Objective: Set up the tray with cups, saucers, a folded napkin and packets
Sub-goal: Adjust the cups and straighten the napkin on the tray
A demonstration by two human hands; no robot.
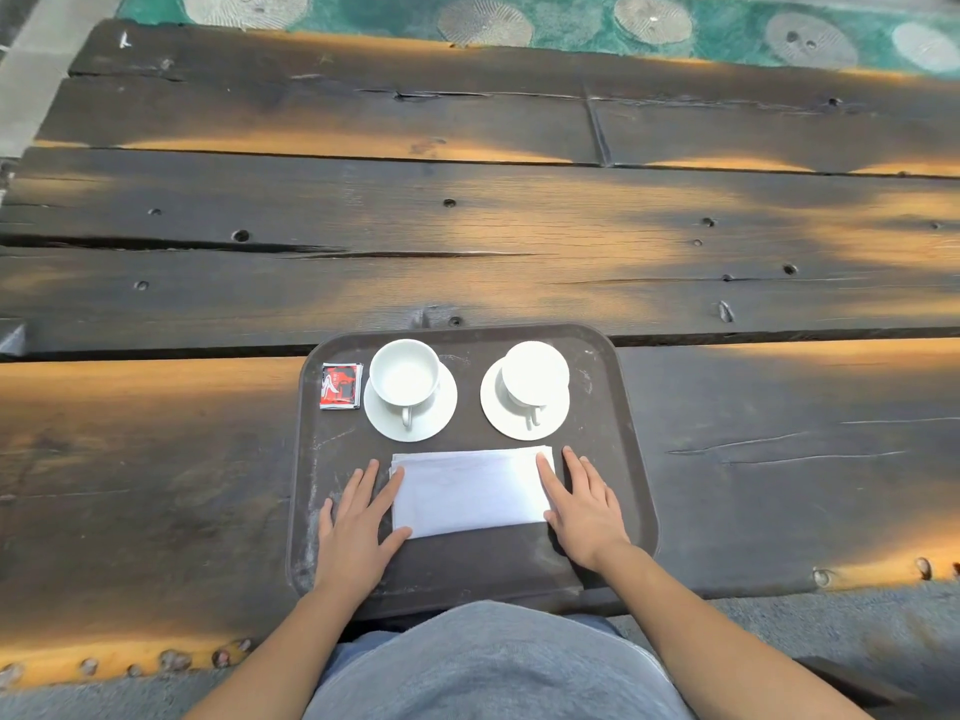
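1. The folded napkin (470, 491) lies flat in the near half of the tray (636, 459), in front of the cups; I judge this place keeps it easy to reach and away from the crockery.
2. The left hand (358, 527) and the right hand (584, 517) lie flat at the 2 short ends of the napkin, fingers straight and spread, holding nothing; some fingertips touch its edges, probably to square or smooth it.
3. The left cup (405, 376) stands on the left saucer (387, 426) and the right cup (535, 374) on the right saucer (498, 418), side by side in the far half; both handles point to the person, likely for a tidy, matching look.
4. The red packets (340, 386) lie in a small pile just beside the left saucer, at the far left corner.
5. In my judgement all the items are on the tray and only the last adjustment is left.
6. The tray rests at the near edge of a dark wooden table (467, 226); a green carpet (571, 23) shows beyond.
7. Hard to see: the number of packets and their print; strong light washes out the right cup, so I cannot tell if it is upright; the grey clothing (493, 662) hides the near rim of the tray.
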